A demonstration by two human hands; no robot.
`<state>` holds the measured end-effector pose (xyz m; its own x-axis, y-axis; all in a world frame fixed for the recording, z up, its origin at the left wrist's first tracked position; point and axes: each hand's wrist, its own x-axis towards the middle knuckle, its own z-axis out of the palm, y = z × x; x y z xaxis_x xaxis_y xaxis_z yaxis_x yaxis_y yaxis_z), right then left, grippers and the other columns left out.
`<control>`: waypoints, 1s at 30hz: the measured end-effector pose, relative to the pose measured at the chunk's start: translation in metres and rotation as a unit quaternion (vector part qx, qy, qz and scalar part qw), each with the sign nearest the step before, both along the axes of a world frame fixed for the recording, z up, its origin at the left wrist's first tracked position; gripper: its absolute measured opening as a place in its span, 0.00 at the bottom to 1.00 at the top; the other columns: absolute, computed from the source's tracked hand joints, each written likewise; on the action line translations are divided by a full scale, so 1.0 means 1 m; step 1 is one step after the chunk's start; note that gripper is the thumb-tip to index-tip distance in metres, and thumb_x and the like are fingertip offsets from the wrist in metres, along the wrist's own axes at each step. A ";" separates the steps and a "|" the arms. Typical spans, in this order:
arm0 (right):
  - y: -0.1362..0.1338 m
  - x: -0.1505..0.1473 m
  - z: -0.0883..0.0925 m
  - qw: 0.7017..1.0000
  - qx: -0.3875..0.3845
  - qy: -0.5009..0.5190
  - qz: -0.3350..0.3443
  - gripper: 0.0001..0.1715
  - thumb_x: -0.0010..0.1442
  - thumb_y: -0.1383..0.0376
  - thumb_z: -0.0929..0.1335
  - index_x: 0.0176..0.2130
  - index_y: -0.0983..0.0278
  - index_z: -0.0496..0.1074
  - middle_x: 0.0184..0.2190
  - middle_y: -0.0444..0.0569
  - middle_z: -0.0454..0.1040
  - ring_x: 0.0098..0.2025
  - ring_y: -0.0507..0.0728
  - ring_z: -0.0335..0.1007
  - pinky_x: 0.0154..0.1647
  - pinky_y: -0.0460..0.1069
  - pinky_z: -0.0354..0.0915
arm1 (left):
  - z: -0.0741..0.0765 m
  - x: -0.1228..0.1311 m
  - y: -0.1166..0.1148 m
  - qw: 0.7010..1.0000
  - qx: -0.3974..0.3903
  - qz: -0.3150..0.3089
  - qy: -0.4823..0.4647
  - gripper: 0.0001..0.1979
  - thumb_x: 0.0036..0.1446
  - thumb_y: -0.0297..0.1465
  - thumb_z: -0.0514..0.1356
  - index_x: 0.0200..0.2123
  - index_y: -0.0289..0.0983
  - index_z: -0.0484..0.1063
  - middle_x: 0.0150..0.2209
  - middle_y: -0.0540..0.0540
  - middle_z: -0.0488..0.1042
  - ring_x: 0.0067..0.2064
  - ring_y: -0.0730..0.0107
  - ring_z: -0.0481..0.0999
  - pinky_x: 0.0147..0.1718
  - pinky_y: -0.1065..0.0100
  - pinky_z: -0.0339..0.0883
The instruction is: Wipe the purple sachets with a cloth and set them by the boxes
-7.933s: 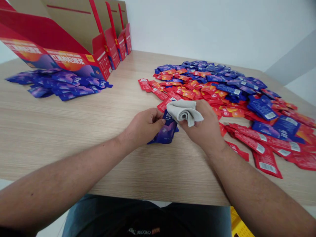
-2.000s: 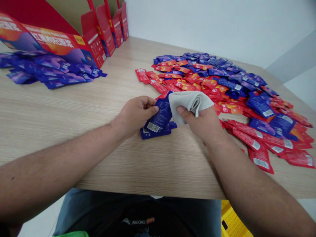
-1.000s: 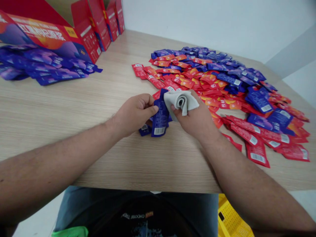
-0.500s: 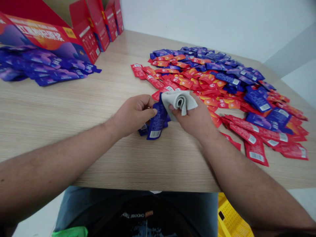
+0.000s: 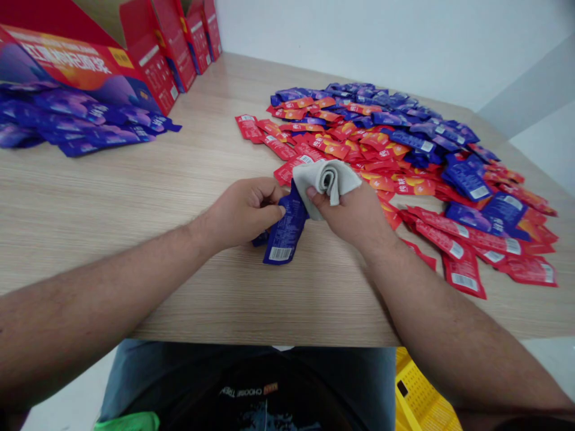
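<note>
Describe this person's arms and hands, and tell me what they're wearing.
The left hand and right hand are bare, with no gloves, rings or watch visible. The forearms are bare too, with hair on them and no sleeves in view. A dark T-shirt with printed lettering shows below them.
</note>
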<state>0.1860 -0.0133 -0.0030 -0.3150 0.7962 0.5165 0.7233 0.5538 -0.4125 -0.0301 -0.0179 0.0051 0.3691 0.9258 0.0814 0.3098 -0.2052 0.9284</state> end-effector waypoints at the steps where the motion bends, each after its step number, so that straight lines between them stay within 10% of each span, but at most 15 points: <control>1: 0.000 0.000 0.000 1.000 0.001 -0.001 0.003 0.14 0.64 0.57 0.68 0.48 0.59 0.72 0.44 0.53 0.78 0.48 0.65 0.74 0.49 0.60 0.70 | 0.000 0.000 0.000 1.000 0.001 -0.011 0.001 0.05 0.49 0.29 0.61 0.24 0.37 0.67 0.26 0.50 0.70 0.29 0.71 0.67 0.29 0.68 0.62; 14: -0.006 -0.005 0.003 1.000 -0.022 -0.014 0.010 0.14 0.61 0.60 0.70 0.47 0.60 0.71 0.43 0.53 0.77 0.47 0.65 0.74 0.47 0.59 0.70 | -0.004 0.002 0.000 1.000 -0.021 0.002 0.004 0.08 0.48 0.29 0.62 0.23 0.38 0.65 0.22 0.52 0.67 0.26 0.73 0.64 0.24 0.70 0.58; 24: -0.010 -0.009 -0.002 0.999 -0.011 -0.026 0.022 0.13 0.62 0.61 0.69 0.46 0.60 0.71 0.42 0.53 0.77 0.46 0.63 0.72 0.47 0.58 0.69 | -0.004 0.010 0.005 0.960 -0.186 0.107 -0.180 0.10 0.50 0.28 0.63 0.27 0.40 0.62 0.23 0.53 0.64 0.23 0.75 0.65 0.24 0.68 0.64; 30: -0.019 -0.016 0.000 0.976 -0.097 -0.094 0.171 0.16 0.58 0.65 0.70 0.48 0.60 0.71 0.43 0.50 0.75 0.45 0.60 0.72 0.43 0.53 0.69 | -0.001 0.009 0.005 0.964 -0.144 0.142 -0.172 0.07 0.55 0.29 0.59 0.29 0.40 0.61 0.21 0.54 0.60 0.21 0.77 0.58 0.20 0.71 0.54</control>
<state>0.1701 -0.0328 -0.0034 -0.6544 0.7047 0.2742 0.5821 0.7009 -0.4122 -0.0206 -0.0125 0.0044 0.0941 0.9881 -0.1214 -0.0206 0.1238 0.9921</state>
